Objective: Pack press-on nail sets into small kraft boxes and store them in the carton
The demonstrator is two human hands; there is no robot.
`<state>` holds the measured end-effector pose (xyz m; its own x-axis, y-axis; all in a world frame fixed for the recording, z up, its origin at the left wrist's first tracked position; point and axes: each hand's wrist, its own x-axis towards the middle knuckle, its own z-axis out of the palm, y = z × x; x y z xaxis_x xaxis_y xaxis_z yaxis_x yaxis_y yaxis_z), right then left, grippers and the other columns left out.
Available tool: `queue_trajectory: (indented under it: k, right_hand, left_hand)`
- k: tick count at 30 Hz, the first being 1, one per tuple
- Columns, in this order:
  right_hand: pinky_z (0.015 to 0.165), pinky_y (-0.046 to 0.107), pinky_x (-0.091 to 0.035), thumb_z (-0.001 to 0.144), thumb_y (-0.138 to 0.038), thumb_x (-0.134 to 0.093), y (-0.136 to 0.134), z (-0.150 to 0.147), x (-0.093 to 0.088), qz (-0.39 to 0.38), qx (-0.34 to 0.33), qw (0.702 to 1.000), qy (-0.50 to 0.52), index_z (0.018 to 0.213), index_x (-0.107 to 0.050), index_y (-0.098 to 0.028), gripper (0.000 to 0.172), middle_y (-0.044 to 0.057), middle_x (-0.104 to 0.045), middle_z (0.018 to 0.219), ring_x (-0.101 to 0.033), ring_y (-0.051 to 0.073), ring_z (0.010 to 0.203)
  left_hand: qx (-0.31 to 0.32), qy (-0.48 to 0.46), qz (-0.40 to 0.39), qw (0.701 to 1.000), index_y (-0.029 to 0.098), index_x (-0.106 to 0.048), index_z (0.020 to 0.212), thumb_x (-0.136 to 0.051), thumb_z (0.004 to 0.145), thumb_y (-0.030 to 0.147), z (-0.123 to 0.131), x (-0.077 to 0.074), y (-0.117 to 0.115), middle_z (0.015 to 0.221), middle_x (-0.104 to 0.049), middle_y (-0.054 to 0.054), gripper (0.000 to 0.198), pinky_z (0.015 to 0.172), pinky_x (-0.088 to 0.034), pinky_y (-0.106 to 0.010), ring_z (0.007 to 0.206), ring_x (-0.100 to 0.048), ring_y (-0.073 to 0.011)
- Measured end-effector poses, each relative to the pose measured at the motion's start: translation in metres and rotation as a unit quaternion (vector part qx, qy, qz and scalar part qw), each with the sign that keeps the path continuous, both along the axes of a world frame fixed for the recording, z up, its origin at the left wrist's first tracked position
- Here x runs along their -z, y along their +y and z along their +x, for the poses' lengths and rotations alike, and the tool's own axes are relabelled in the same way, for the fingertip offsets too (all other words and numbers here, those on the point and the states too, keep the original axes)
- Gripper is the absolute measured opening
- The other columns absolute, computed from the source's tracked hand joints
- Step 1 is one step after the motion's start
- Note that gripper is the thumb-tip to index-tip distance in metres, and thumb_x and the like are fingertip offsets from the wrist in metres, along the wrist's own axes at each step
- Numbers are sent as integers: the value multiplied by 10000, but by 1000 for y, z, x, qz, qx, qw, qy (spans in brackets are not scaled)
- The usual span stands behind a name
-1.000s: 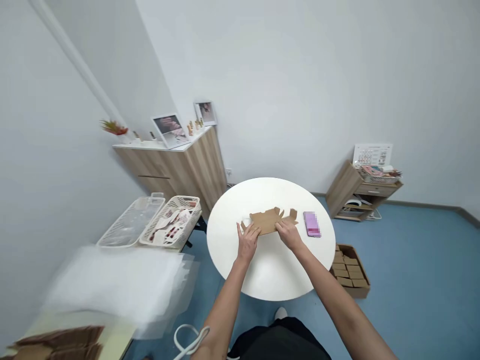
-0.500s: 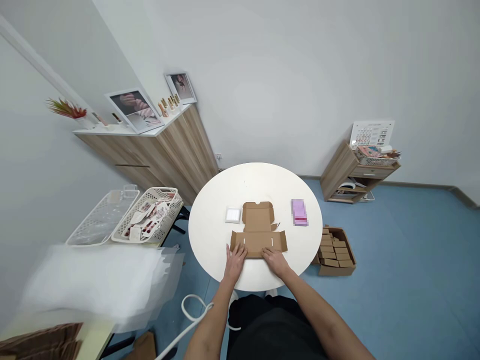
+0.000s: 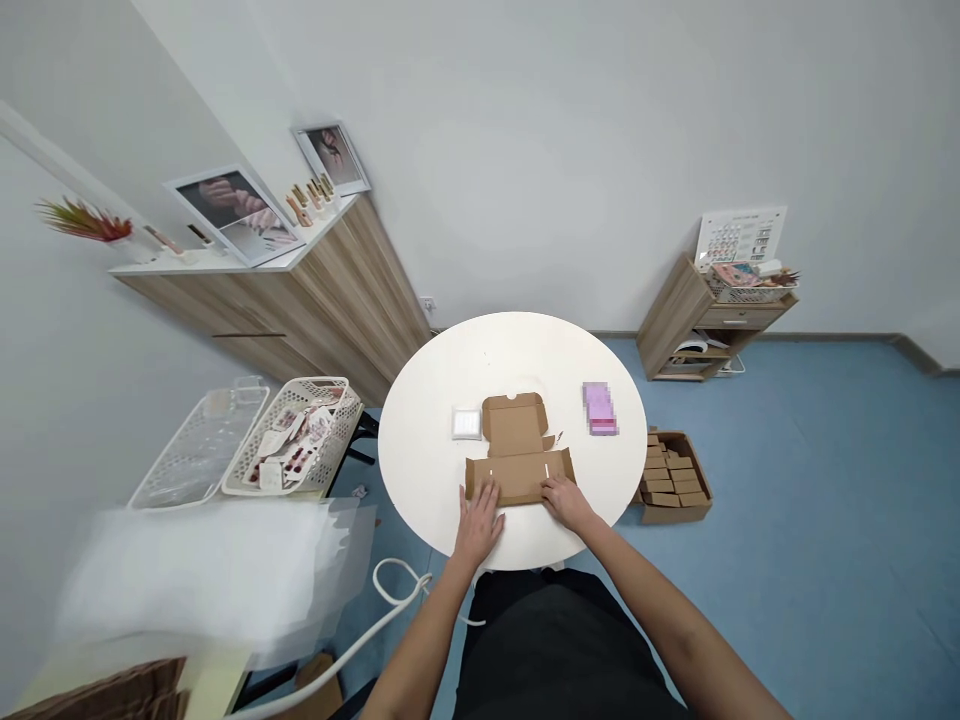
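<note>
Resting both bare hands on the near edge of an unfolded kraft cardboard box blank [image 3: 514, 425], left hand [image 3: 478, 527] over the blank's left end and right hand [image 3: 566, 503] on its right end. Hands well apart, palms down and fingers spread flat, with no grip showing on the cardboard. Blank lying flat on a round white table [image 3: 420, 440], toward the table's near rim, lid panel pointing away from the body. Just left of the blank's lid panel on the table, a small white square packet [image 3: 466, 424]. Right of the blank on the table, a pink phone [image 3: 600, 408], pixelated. Just beyond the table's right rim, on the floor, an open cardboard carton [image 3: 673, 478] packed with small kraft boxes. Left of the table, a white plastic basket [image 3: 292, 440] holding printed cards, beside a clear plastic basket [image 3: 202, 445].
</note>
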<state>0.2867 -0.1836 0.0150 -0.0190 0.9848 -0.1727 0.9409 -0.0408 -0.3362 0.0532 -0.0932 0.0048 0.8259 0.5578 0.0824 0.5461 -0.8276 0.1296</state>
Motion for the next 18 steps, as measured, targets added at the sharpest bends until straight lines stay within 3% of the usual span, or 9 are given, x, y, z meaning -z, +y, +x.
queue_trajectory:
  k: [4,8,10,14,18]
  right_hand:
    - [861,324,-449,898,-160,-457,17,-2,-7,-55,46,997,26,846,-724,-161,273,116,-660,992,-613,228,952]
    - [817,283,-442,861,-197,-524,30,1,-14,-81,77,992,56,800,-716,-173,203,94,-674,953,-619,211,915]
    - [826,268,-435,868,-227,-520,40,9,-19,-58,138,985,86,844,-697,-180,185,73,-674,965,-613,197,927]
    - [907,276,-415,864,-231,-491,72,34,-31,17,331,932,149,1044,-606,-179,219,90,-631,1115,-573,205,1060]
    - [875,292,-452,802,-262,-559,99,42,-33,-20,473,855,213,1219,-476,-160,437,141,-569,1250,-567,236,1125]
  left_hand:
    - [71,6,-31,997,172,-291,1496,-401,878,155,32,0,-10,1542,-355,-94,628,1182,-172,-527,1451,-244,-264]
    - [73,18,-57,996,163,-300,1489,-346,869,70,46,16,-5,1530,-374,-105,629,1162,-228,-511,1433,-288,-257]
    - [82,18,-60,995,189,-304,1487,-305,876,31,46,23,2,1520,-394,-93,631,1152,-250,-503,1424,-311,-241]
    - [90,29,-66,993,226,-409,1421,-296,914,30,45,29,12,1452,-490,-85,556,1095,-345,-475,1358,-424,-228]
    - [97,56,-82,990,215,-532,1289,-362,910,32,51,21,13,1341,-590,-93,453,991,-444,-412,1233,-551,-223]
